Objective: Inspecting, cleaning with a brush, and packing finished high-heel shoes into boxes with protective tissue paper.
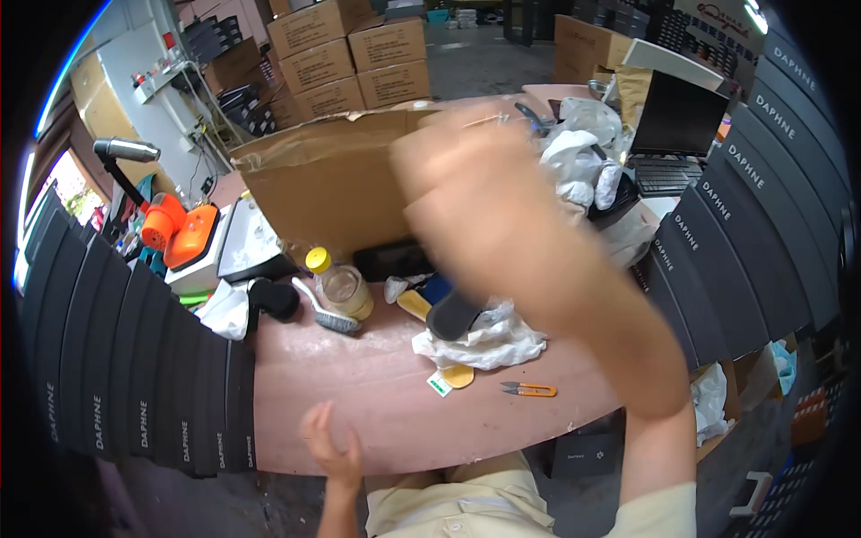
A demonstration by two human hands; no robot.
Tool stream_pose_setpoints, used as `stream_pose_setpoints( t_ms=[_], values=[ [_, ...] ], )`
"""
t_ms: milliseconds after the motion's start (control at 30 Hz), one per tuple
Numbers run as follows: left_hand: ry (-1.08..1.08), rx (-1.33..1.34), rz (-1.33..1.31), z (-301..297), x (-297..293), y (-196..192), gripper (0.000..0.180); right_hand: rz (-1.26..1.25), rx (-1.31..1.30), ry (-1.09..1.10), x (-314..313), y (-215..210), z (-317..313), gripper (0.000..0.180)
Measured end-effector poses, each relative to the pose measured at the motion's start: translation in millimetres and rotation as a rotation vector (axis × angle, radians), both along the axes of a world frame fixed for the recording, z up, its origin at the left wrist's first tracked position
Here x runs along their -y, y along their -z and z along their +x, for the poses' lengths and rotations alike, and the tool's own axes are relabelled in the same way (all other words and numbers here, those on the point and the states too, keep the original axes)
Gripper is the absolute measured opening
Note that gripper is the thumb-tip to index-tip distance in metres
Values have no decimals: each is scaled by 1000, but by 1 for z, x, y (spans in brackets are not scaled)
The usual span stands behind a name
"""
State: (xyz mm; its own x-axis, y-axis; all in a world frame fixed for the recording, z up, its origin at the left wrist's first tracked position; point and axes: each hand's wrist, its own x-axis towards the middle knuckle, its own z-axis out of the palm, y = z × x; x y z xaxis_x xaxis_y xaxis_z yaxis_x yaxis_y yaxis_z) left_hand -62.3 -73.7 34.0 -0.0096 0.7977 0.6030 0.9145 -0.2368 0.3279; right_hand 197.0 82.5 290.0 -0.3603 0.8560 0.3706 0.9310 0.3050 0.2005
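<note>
My right hand (453,175) is raised close to the camera and badly blurred. Its fingers look curled, but I cannot make out whether anything is in it. My right forearm crosses the right half of the view and hides part of the table. My left hand (330,446) hovers at the near edge of the pink table (359,394), fingers apart and holding nothing. Nearest on the table are a black shoe (453,314) on crumpled white paper (489,345), a yellow insole (459,377) and small orange thread snips (529,389).
A large open cardboard box (332,184) stands at the back of the table. In front of it are a yellow-lidded jar (341,285) and a brush (327,314). An orange device (179,231) sits at left. Stacks of black boxes (143,377) flank both sides, and a dark screen (683,115) stands at right.
</note>
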Motion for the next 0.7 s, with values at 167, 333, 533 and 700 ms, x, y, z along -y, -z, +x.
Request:
stream_pose_setpoints(
  t_ms=[167, 333, 533, 700],
  values=[
    [-124, -86, 348, -44, 5, -98, 30, -477, 251, -1047, 161, -33, -162, 31],
    [-534, -415, 625, -123, 87, -183, 22, -390, 388, -1109, 200, -48, -142, 43],
    [-577, 2, 928, -230, 74, -253, 50, 355, 334, -779, 234, -28, -155, 25],
    [-529, 273, 942, -246, 45, -279, 52, -65, -169, -1077, 212, -11, -139, 42]
  ],
)
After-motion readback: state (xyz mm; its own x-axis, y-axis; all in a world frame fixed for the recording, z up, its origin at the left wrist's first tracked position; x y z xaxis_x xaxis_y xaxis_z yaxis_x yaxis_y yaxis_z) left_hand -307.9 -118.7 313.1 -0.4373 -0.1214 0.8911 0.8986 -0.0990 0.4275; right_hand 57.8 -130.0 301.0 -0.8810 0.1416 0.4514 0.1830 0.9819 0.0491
